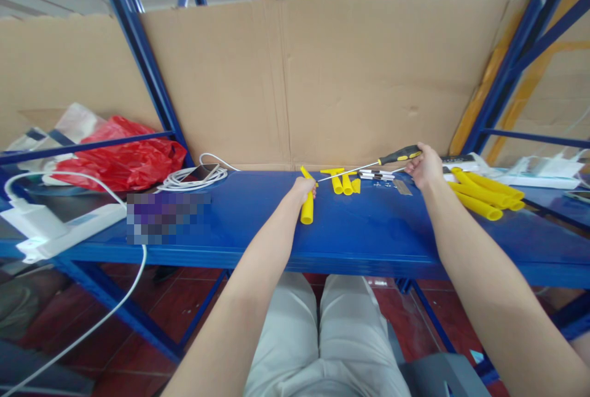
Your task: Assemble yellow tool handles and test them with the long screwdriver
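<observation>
My left hand (304, 188) is closed around a long yellow plastic piece (307, 206) that rests on the blue shelf (359, 231). My right hand (426, 166) grips the black and yellow handle of a screwdriver (400, 155). Its thin metal shaft reaches left, and the tip sits close to my left hand and the yellow piece. Between my hands lie three small yellow parts (343, 182) and some small metal and white bits (382, 177).
A pile of long yellow pieces (483, 195) lies right of my right hand. A coiled white cable (193, 177), a red plastic bag (124, 154) and a white power strip (59, 225) are to the left. Cardboard (322, 77) backs the shelf, between blue uprights.
</observation>
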`<action>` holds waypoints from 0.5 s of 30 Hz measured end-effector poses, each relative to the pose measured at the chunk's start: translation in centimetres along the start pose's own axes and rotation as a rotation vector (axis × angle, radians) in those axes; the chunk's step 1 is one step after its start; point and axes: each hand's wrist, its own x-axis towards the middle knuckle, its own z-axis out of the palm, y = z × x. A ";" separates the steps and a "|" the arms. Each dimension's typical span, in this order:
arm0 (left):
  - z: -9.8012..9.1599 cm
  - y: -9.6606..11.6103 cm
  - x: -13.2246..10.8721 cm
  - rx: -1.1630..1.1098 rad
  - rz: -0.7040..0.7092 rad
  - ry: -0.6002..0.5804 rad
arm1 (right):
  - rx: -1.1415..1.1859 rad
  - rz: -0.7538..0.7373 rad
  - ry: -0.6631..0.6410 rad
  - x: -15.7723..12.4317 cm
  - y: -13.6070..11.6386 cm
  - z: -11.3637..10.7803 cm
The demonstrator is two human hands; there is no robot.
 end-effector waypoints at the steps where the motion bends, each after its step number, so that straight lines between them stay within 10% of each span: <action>1: 0.0 0.0 0.0 0.004 -0.001 0.002 | -0.002 -0.007 0.014 -0.1 0.0 0.1; 15: 0.0 -0.1 0.1 0.022 0.019 0.009 | -0.091 -0.053 0.056 -1.0 -0.3 0.6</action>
